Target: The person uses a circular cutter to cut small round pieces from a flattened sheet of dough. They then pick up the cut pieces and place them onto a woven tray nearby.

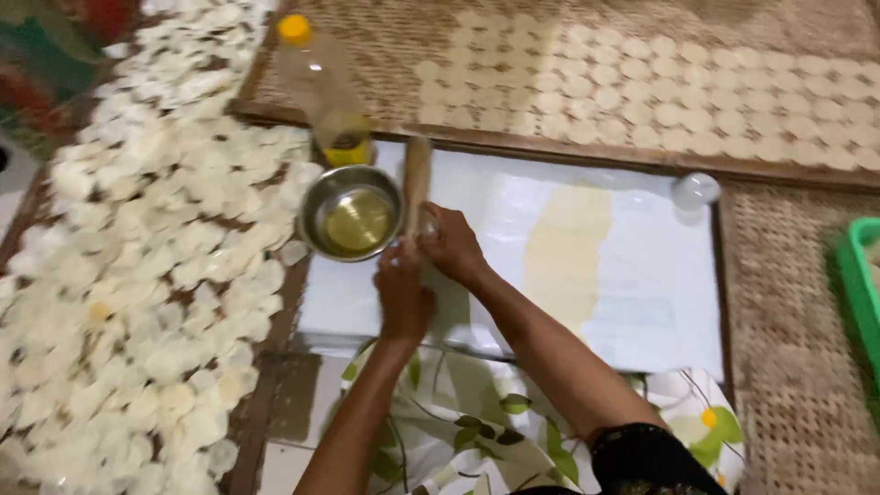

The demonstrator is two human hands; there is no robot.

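Observation:
A wooden rolling pin (417, 179) lies on a white plastic-covered board (642, 302), next to a steel bowl (316, 206) holding yellow oil. My right hand (451, 243) grips the near end of the pin. My left hand (401, 291) is closed just below it, touching the same end; whether it holds the pin is unclear. A long strip of pale flattened dough (568, 252) lies on the board to the right of my hands.
A clear bottle (321, 87) with a yellow cap and yellow oil stands behind the bowl. Several white round discs (156, 275) are heaped on the left. More discs (660, 92) lie in rows on a woven tray behind. A green basket edge (857, 275) shows at right.

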